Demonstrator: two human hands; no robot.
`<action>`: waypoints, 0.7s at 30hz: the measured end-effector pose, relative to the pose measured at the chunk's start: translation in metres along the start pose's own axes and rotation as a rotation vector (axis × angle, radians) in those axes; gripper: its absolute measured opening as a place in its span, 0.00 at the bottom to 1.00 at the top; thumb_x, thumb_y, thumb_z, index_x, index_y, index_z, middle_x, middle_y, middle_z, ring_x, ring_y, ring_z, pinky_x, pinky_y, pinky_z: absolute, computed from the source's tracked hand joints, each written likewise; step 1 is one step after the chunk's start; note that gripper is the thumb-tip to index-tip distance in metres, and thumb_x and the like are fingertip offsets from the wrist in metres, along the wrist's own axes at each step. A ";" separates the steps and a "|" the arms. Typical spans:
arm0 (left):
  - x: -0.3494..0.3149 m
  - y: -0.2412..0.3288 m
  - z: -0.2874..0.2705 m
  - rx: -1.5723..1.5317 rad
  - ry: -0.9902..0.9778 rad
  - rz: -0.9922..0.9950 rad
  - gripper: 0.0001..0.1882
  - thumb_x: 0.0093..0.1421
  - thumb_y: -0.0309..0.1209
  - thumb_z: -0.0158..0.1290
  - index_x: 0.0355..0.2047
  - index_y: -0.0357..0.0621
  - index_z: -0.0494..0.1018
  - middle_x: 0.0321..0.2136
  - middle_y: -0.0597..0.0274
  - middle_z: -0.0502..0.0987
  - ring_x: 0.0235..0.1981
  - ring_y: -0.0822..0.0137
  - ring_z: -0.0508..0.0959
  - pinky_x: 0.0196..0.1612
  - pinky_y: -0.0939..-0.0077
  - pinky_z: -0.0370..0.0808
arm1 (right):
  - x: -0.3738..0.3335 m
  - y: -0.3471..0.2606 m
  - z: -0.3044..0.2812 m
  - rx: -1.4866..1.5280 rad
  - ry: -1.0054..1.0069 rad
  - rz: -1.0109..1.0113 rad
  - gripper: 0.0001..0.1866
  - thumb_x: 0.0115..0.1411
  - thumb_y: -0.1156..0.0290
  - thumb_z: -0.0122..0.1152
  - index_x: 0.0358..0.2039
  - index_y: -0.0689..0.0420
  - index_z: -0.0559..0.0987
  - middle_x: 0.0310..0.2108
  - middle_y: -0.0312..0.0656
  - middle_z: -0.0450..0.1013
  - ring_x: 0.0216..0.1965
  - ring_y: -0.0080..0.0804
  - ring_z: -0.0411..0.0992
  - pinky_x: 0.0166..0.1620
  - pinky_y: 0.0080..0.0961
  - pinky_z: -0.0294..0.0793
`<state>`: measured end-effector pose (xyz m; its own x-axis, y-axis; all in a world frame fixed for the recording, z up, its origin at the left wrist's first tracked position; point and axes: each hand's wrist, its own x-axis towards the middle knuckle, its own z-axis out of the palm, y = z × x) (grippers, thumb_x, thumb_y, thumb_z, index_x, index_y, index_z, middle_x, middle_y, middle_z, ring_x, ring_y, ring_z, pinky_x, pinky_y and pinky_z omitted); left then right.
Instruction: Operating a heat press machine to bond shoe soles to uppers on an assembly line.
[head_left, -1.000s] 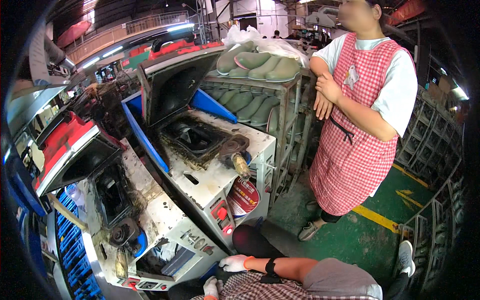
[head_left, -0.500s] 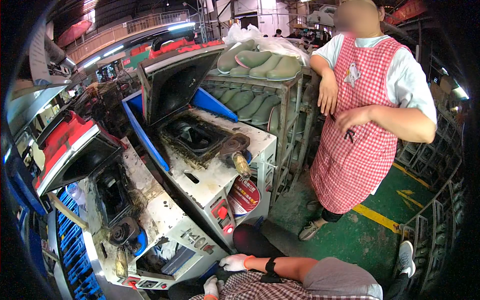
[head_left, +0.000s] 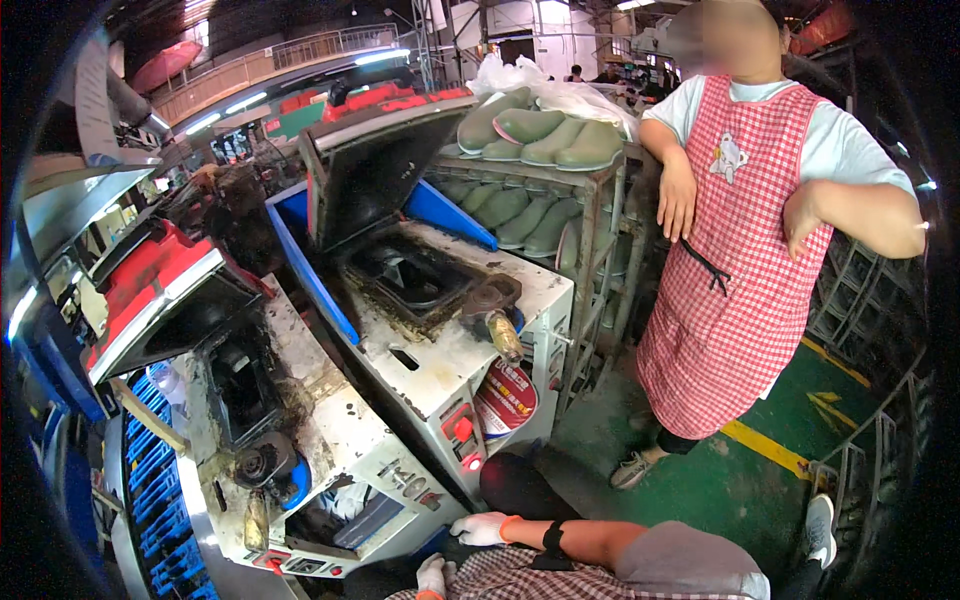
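For steadiness, rest the left hand [head_left: 432,574] and right hand [head_left: 482,529] loosely in front of the far machine [head_left: 450,350], near machine [head_left: 320,430] at its left; how closed either grip is, or around what, I cannot tell.

Two white machines [head_left: 430,388] [head_left: 345,420] are standing here. Two lids [head_left: 375,170] [head_left: 170,310] are standing up, one on each machine. Two yellowish handles [head_left: 505,338] [head_left: 256,522] are sticking out. Two gloved hands [head_left: 480,529] [head_left: 434,574] are showing. One person nearby is wearing one checked apron [head_left: 735,290] and is showing two bare hands [head_left: 677,205] [head_left: 803,215]. At least four green shoes [head_left: 590,147] are lying on top of one rack [head_left: 598,225]; more are hiding below, too covered to count.
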<state>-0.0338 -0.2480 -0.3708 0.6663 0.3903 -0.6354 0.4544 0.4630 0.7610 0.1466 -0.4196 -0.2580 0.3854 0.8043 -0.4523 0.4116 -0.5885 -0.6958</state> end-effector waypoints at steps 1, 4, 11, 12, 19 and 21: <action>0.002 0.004 0.007 0.049 0.008 0.012 0.22 0.68 0.34 0.53 0.57 0.33 0.77 0.55 0.49 0.81 0.55 0.58 0.77 0.58 0.68 0.75 | 0.001 0.009 0.001 0.008 0.003 0.000 0.24 0.68 0.57 0.55 0.62 0.51 0.77 0.60 0.48 0.76 0.62 0.49 0.73 0.63 0.38 0.70; 0.002 0.001 0.007 0.201 -0.003 0.085 0.21 0.71 0.35 0.48 0.56 0.33 0.78 0.57 0.47 0.80 0.59 0.54 0.77 0.64 0.66 0.72 | 0.000 0.013 0.005 0.032 0.003 -0.015 0.24 0.68 0.57 0.54 0.62 0.52 0.77 0.61 0.48 0.76 0.62 0.48 0.72 0.64 0.37 0.69; -0.004 0.007 0.012 0.212 0.012 0.063 0.22 0.72 0.36 0.47 0.56 0.32 0.78 0.58 0.44 0.79 0.61 0.51 0.76 0.66 0.64 0.70 | 0.012 0.028 0.016 0.036 0.055 -0.047 0.23 0.67 0.55 0.55 0.60 0.47 0.79 0.57 0.48 0.78 0.58 0.50 0.76 0.60 0.40 0.73; -0.005 0.009 0.012 0.215 0.010 0.055 0.22 0.72 0.36 0.47 0.56 0.32 0.78 0.58 0.44 0.79 0.61 0.51 0.76 0.66 0.64 0.70 | 0.012 0.027 0.014 0.019 0.067 -0.053 0.23 0.67 0.55 0.54 0.60 0.47 0.79 0.57 0.48 0.78 0.58 0.51 0.75 0.60 0.40 0.73; 0.006 0.002 0.003 0.170 -0.005 0.011 0.22 0.72 0.37 0.51 0.58 0.32 0.77 0.56 0.48 0.80 0.57 0.55 0.77 0.62 0.66 0.73 | 0.004 0.010 0.002 0.017 0.012 -0.013 0.24 0.68 0.59 0.54 0.61 0.53 0.78 0.60 0.50 0.76 0.62 0.49 0.73 0.63 0.39 0.70; 0.009 0.000 0.001 0.149 -0.005 0.017 0.23 0.72 0.37 0.51 0.58 0.33 0.76 0.55 0.49 0.81 0.56 0.57 0.78 0.60 0.67 0.73 | 0.003 0.010 0.002 0.020 0.011 -0.009 0.24 0.68 0.59 0.54 0.61 0.54 0.78 0.60 0.50 0.77 0.62 0.49 0.73 0.63 0.39 0.70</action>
<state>-0.0276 -0.2452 -0.3765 0.6772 0.3932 -0.6219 0.5254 0.3333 0.7829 0.1504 -0.4229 -0.2680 0.3905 0.8086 -0.4401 0.3982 -0.5794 -0.7112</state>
